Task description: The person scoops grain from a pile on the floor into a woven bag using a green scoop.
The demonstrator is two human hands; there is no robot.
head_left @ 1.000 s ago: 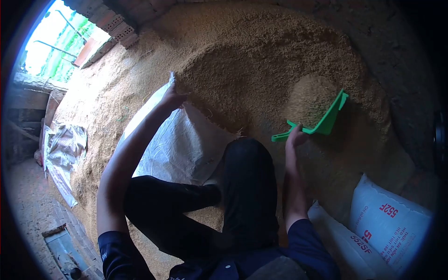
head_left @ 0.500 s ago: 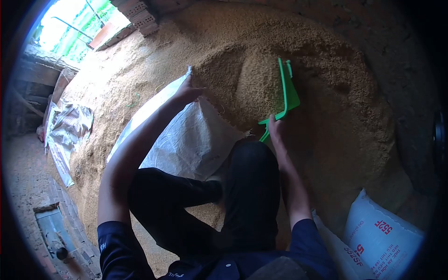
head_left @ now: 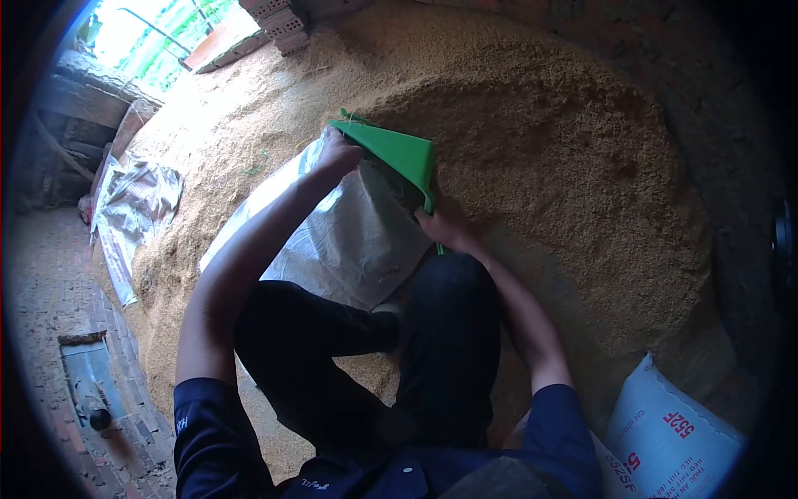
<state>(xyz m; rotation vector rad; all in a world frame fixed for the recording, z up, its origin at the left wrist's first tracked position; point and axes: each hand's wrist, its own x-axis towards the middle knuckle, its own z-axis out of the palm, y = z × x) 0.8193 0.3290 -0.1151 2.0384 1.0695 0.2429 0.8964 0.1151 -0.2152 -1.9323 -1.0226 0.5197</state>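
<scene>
Your L hand (head_left: 339, 154) has fingers clamped on the rim of the white woven sack (head_left: 341, 249); R hand (head_left: 445, 224) has fingers closed round the handle of the wide green plastic scoop (head_left: 403, 152), tilted at the sack's mouth, near the tan grainy heap (head_left: 549, 158). Risk: if L grip slips, mouth may sag & grain spill outside; scoop edge could also snag rim.

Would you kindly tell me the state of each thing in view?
White sack: mouth held up by the left hand; fill hidden.
Scoop: tipped at the white sack's mouth, right hand on its handle.
Grain: loose, heaped unevenly.
Sheet: crumpled, lying at the grain's edge.
Printed bags: one bulging, the other mostly hidden.
</scene>
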